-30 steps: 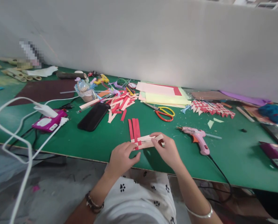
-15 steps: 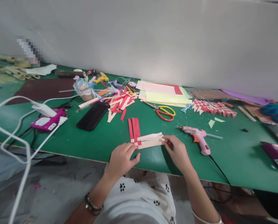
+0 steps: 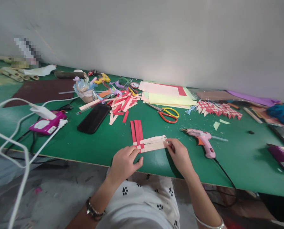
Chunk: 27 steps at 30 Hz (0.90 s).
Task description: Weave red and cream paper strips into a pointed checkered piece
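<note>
A small weave of red strips (image 3: 137, 131) and pale pink strips (image 3: 153, 143) lies flat on the green table (image 3: 89, 143) near its front edge. My left hand (image 3: 124, 164) presses down on the crossing at the weave's left corner. At the right ends of the pink strips, my right hand (image 3: 180, 156) pinches them with its fingertips.
A pink glue gun (image 3: 202, 140) with its cord lies right of my right hand. Scissors (image 3: 167, 114), stacked coloured paper (image 3: 165, 94), a heap of cut strips (image 3: 122, 105), a black phone (image 3: 94, 118), a magenta power strip (image 3: 47, 124) and a finished woven band (image 3: 218, 109) lie farther back.
My right hand slid from the middle of the pink strips out to their right ends. The left hand stayed on the crossing, and the view tilted slightly.
</note>
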Available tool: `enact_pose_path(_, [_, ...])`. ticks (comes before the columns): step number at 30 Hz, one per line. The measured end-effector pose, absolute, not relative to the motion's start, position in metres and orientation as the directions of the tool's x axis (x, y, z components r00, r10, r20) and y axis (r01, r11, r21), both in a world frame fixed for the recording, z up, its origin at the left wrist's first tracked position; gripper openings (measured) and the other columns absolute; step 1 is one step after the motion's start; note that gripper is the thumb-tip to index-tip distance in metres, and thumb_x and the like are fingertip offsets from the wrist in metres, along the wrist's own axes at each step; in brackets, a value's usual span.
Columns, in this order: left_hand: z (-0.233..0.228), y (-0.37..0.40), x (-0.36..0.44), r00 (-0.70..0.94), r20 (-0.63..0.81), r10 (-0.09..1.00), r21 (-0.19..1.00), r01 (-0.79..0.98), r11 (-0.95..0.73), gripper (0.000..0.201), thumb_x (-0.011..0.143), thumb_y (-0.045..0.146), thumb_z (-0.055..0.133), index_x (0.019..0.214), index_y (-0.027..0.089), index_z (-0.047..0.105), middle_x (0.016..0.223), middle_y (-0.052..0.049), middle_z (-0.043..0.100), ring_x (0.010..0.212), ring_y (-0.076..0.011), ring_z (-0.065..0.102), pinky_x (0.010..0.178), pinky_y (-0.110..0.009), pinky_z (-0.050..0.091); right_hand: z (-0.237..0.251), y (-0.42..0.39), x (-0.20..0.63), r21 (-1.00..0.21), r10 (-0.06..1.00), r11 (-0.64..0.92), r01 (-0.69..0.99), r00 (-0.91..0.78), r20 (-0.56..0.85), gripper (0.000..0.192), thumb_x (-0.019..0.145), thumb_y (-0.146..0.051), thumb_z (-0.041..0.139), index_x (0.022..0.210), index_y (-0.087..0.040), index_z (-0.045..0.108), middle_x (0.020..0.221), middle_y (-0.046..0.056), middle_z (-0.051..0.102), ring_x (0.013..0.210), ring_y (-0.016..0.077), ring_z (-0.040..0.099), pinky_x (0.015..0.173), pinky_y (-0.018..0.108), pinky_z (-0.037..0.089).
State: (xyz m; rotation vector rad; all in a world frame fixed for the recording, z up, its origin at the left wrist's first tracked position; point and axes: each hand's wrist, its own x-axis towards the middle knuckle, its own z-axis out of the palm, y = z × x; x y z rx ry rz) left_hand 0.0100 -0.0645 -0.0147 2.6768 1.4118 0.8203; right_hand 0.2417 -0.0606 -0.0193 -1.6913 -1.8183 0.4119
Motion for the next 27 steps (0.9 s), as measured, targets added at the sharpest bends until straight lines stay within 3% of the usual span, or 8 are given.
enact_pose_path(12, [-0.016, -0.064, 0.01, 0.475, 0.454, 0.754, 0.207, 0.767, -0.608, 0.012, 0.079, 0.024, 0.051, 0.083, 0.017, 0.06, 0.077, -0.001, 0.063, 0.068, -0.0165, 0.058, 0.058, -0.028, 0.043, -0.023, -0.058, 0.241, -0.574, 0.968, 0.171, 0.801, -0.028, 0.249, 0.016, 0.087, -0.023, 0.041, 0.09, -0.019, 0.056, 0.086, 0.006, 0.06, 0.075, 0.0169, 0.055, 0.068, 0.028, 0.043])
enact_pose_path(17, [-0.017, -0.066, 0.009, 0.491, 0.467, 0.735, 0.178, 0.762, -0.622, 0.015, 0.079, 0.024, 0.05, 0.088, 0.018, 0.061, 0.081, -0.002, 0.063, 0.068, -0.0165, 0.057, 0.057, -0.028, 0.043, -0.022, -0.058, 0.242, -0.472, 0.959, 0.174, 0.864, -0.04, 0.28, 0.019, 0.088, -0.023, 0.039, 0.095, -0.018, 0.056, 0.082, 0.006, 0.057, 0.074, 0.0184, 0.053, 0.066, 0.03, 0.043])
enact_pose_path(21, [-0.017, -0.068, 0.007, 0.494, 0.467, 0.734, 0.186, 0.756, -0.627, 0.019, 0.08, 0.023, 0.048, 0.092, 0.017, 0.062, 0.085, -0.004, 0.063, 0.071, -0.0168, 0.057, 0.06, -0.029, 0.044, -0.013, -0.065, 0.231, -0.391, 0.913, 0.203, 0.898, -0.029, 0.407, 0.022, 0.088, -0.022, 0.038, 0.099, -0.017, 0.056, 0.085, 0.008, 0.054, 0.08, 0.0208, 0.05, 0.068, 0.033, 0.042])
enact_pose_path(23, [-0.017, -0.069, 0.007, 0.496, 0.456, 0.738, 0.197, 0.753, -0.628, 0.019, 0.081, 0.023, 0.047, 0.093, 0.017, 0.062, 0.087, -0.005, 0.064, 0.073, -0.0172, 0.058, 0.062, -0.029, 0.045, -0.007, -0.072, 0.219, -0.379, 0.898, 0.26, 0.888, -0.079, 0.433, 0.023, 0.087, -0.02, 0.038, 0.099, -0.018, 0.058, 0.088, 0.009, 0.053, 0.081, 0.0203, 0.049, 0.069, 0.032, 0.041])
enact_pose_path(27, [-0.018, -0.07, 0.006, 0.493, 0.446, 0.747, 0.22, 0.749, -0.625, 0.02, 0.082, 0.024, 0.047, 0.094, 0.016, 0.061, 0.088, -0.006, 0.064, 0.075, -0.0185, 0.059, 0.065, -0.03, 0.046, -0.003, -0.084, 0.192, -0.316, 0.896, 0.398, 0.861, -0.291, 0.335, 0.027, 0.085, -0.019, 0.044, 0.104, -0.022, 0.062, 0.091, 0.008, 0.053, 0.081, 0.0195, 0.048, 0.068, 0.032, 0.037])
